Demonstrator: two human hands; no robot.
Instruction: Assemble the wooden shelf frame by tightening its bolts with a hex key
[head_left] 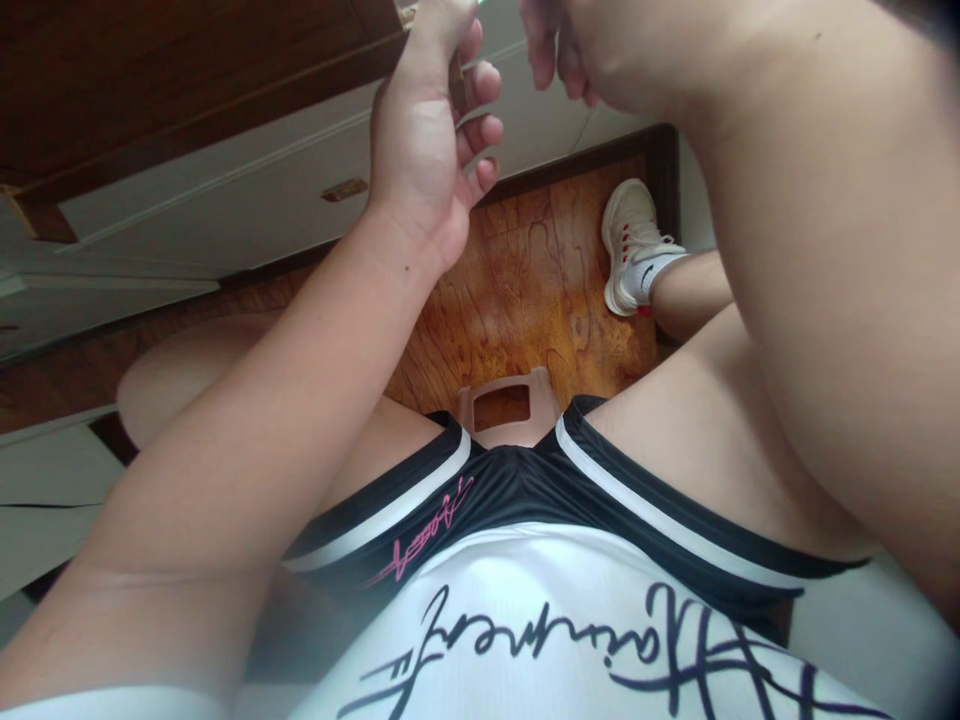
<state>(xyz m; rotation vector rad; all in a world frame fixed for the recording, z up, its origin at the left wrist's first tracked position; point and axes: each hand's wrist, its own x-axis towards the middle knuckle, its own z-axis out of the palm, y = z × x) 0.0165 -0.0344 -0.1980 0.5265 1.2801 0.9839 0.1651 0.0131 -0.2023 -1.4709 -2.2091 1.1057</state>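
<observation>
At the top of the head view, my left hand (pixel 424 140) is raised with its palm side partly turned to me. Its fingers are curled, and the thumb tip and index finger run out at the top edge. A small sliver of something pale green shows by those fingertips, too little to name. To the right, my right hand (pixel 600 45) is bent at the wrist with its fingers curled downward. The upper edge cuts it off, so whatever it may grip is hidden. A gap separates the two hands.
A dark wooden surface (pixel 187 90) is at upper left, above pale drawers with a small handle (pixel 344 190). Below lies a wood-patterned floor (pixel 510 280). I sit on a pinkish plastic stool (pixel 517 432) between my legs; my white shoe (pixel 628 235) rests at right.
</observation>
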